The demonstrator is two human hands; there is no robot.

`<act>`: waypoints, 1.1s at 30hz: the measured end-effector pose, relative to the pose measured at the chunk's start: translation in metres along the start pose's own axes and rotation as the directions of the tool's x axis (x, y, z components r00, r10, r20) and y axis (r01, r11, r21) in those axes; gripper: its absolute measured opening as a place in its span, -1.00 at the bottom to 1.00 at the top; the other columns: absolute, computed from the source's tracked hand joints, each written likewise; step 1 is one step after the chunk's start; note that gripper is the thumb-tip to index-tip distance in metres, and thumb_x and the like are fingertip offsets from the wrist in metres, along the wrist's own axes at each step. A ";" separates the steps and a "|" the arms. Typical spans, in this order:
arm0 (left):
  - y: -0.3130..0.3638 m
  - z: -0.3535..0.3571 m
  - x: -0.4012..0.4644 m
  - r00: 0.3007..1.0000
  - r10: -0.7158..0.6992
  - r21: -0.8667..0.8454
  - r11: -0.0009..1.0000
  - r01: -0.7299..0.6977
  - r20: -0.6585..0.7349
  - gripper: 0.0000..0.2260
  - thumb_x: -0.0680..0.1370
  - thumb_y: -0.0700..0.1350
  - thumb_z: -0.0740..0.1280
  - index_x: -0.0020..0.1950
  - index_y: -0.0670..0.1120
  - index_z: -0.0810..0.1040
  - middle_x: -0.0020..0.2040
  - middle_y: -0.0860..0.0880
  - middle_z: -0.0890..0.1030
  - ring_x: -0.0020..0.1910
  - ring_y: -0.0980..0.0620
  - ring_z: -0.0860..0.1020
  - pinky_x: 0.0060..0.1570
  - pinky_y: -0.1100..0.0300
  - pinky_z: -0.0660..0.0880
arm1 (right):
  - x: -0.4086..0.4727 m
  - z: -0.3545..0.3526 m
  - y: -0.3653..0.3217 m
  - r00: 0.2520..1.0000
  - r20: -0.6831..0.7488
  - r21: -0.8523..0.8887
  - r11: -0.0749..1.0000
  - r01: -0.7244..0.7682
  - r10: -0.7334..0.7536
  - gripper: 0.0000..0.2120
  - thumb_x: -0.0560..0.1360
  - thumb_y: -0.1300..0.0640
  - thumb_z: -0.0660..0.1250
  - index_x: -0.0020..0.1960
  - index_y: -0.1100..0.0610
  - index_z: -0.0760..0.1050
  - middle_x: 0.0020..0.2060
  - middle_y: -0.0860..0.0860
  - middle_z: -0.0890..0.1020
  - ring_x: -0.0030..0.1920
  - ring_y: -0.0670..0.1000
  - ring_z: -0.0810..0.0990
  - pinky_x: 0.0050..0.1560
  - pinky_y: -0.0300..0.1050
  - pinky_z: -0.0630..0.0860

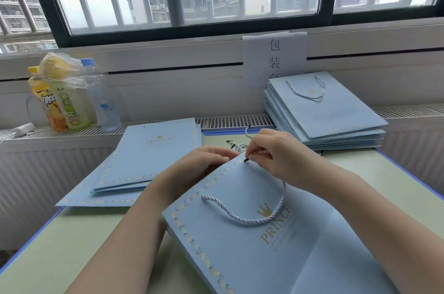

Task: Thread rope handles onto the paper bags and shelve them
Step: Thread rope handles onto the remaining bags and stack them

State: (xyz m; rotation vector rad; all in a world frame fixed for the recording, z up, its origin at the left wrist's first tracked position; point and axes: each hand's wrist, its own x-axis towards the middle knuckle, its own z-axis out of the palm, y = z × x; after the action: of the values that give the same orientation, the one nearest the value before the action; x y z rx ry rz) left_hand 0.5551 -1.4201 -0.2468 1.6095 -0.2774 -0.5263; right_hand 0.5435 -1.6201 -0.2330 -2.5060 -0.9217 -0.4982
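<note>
A light blue paper bag (252, 250) with a gold crown and PRINCE print lies tilted in front of me. A pale twisted rope handle (242, 218) loops across its face, one end passing into a hole at the left. My right hand (276, 156) pinches the rope's black tip at the bag's top edge. My left hand (206, 161) grips that top edge from the left, its fingers curled behind the paper. Loose ropes (240, 145) lie just beyond my hands.
A stack of blue bags without handles (149, 161) lies on the green table (72, 245) at the left. A pile of bags with handles (324, 113) sits at the back right on the radiator ledge. Drink bottles (69, 96) stand at the back left under the window.
</note>
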 end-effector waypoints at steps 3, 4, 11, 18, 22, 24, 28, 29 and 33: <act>-0.002 -0.002 -0.001 0.998 0.011 -0.048 0.999 -0.008 0.066 -0.72 0.52 -0.35 0.25 0.21 -0.23 0.56 0.03 -0.20 0.62 -0.14 -0.06 0.61 -0.15 0.17 0.58 | -0.001 -0.005 0.000 1.000 0.013 -0.039 0.999 0.026 -0.025 -0.88 0.55 0.22 0.28 0.01 0.17 0.59 -0.10 -0.04 0.43 -0.14 -0.04 0.43 -0.13 -0.39 0.26; -0.002 -0.002 -0.001 0.997 0.021 -0.039 0.999 -0.018 0.076 -0.71 0.51 -0.35 0.27 0.21 -0.21 0.56 0.05 -0.20 0.63 -0.12 -0.07 0.61 -0.12 0.15 0.57 | -0.001 -0.006 0.000 0.999 0.019 -0.058 0.998 0.030 -0.029 -0.88 0.56 0.22 0.27 0.01 0.16 0.58 -0.09 -0.04 0.42 -0.13 -0.02 0.44 -0.12 -0.34 0.27; 0.000 0.002 0.001 0.999 0.038 0.042 0.998 -0.039 0.014 -0.74 0.53 -0.36 0.28 0.17 -0.14 0.55 0.11 -0.16 0.64 -0.13 -0.04 0.63 -0.13 0.15 0.58 | 0.002 0.004 -0.006 0.996 -0.002 -0.031 0.995 0.093 -0.093 -0.92 0.51 0.29 0.32 -0.04 0.16 0.54 -0.16 -0.04 0.47 -0.16 0.02 0.45 -0.11 -0.09 0.42; -0.002 0.007 0.004 1.000 0.008 0.078 0.997 -0.006 -0.030 -0.81 0.52 -0.37 0.30 0.02 -0.13 0.59 -0.11 -0.10 0.68 -0.29 0.01 0.63 -0.25 0.21 0.57 | 0.000 0.007 -0.003 1.000 0.005 0.183 0.983 -0.030 0.030 -0.95 0.49 0.19 0.38 -0.07 0.09 0.54 -0.20 -0.14 0.56 -0.15 -0.18 0.52 -0.07 -0.32 0.44; 0.002 0.007 0.001 0.998 -0.030 0.076 0.997 0.033 -0.050 -0.78 0.52 -0.38 0.25 -0.05 -0.13 0.63 -0.14 -0.13 0.66 -0.32 0.01 0.62 -0.30 0.23 0.57 | -0.002 0.008 -0.001 0.993 0.081 0.206 0.974 -0.096 0.081 -0.97 0.52 0.11 0.34 -0.05 0.05 0.53 -0.34 -0.13 0.48 -0.31 -0.17 0.42 -0.23 -0.27 0.35; 0.002 0.009 0.001 0.997 -0.031 0.103 0.994 0.039 -0.072 -0.82 0.53 -0.33 0.28 -0.08 -0.13 0.64 -0.20 -0.10 0.66 -0.34 0.04 0.61 -0.31 0.24 0.55 | -0.002 0.011 0.002 0.990 0.085 0.244 0.961 -0.132 0.114 -0.99 0.53 0.12 0.33 -0.06 0.03 0.53 -0.38 -0.14 0.44 -0.36 -0.17 0.38 -0.28 -0.29 0.29; 0.004 0.010 -0.002 0.996 -0.021 0.148 0.988 0.033 -0.084 -0.87 0.57 -0.13 0.30 -0.04 -0.10 0.65 -0.19 -0.06 0.67 -0.32 0.08 0.61 -0.31 0.27 0.53 | 0.002 0.012 0.006 0.968 -0.020 0.430 0.876 -0.219 0.252 -0.90 0.54 0.20 0.30 -0.12 0.03 0.51 -0.42 -0.09 0.48 -0.40 -0.17 0.41 -0.28 -0.30 0.35; 0.005 0.010 -0.002 0.996 -0.016 0.155 0.987 0.030 -0.088 -0.86 0.57 -0.13 0.29 -0.04 -0.09 0.65 -0.19 -0.05 0.67 -0.32 0.09 0.61 -0.32 0.28 0.53 | 0.002 0.011 0.007 0.958 -0.050 0.464 0.856 -0.229 0.284 -0.89 0.55 0.20 0.30 -0.13 0.03 0.51 -0.41 -0.06 0.50 -0.40 -0.17 0.43 -0.27 -0.29 0.38; 0.008 0.008 -0.004 0.989 0.015 0.215 0.976 0.017 -0.144 -0.79 0.59 -0.03 0.26 0.00 -0.07 0.66 -0.16 -0.03 0.68 -0.26 0.08 0.62 -0.24 0.26 0.53 | 0.003 0.008 0.008 0.914 -0.119 0.588 0.769 -0.250 0.388 -0.88 0.56 0.22 0.28 -0.12 0.06 0.51 -0.39 -0.02 0.52 -0.41 -0.18 0.45 -0.29 -0.28 0.41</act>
State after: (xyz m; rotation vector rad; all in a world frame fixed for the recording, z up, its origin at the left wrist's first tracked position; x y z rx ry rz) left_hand 0.5488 -1.4262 -0.2389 1.8496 -0.2301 -0.3867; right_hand 0.5527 -1.6202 -0.2410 -1.9455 -0.4364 -0.3344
